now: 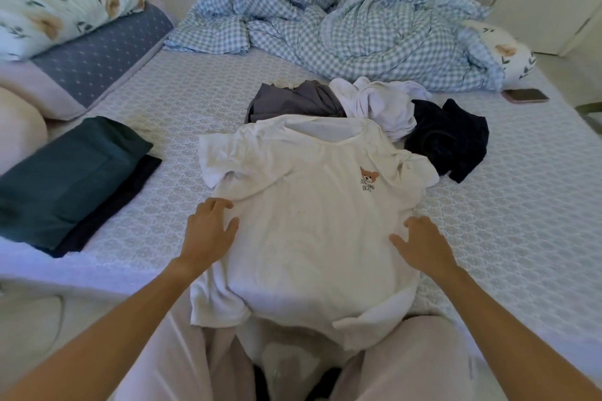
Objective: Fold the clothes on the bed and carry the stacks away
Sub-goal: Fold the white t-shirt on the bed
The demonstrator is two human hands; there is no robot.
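A white tee (309, 221) lies spread at the near edge of the bed (195, 98), bear print reading partly "BEAR". The left hand (205, 233) and right hand (423, 246) rest flat on it, grips wide. Folded stack (71, 182) left; checked duvet (358, 29) behind.

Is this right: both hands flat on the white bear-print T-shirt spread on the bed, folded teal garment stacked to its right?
Not quite. The head view shows the folded teal garment to the left of the white bear-print T-shirt, not its right. The rest holds: left hand and right hand lie flat on the shirt, spread on the bed.
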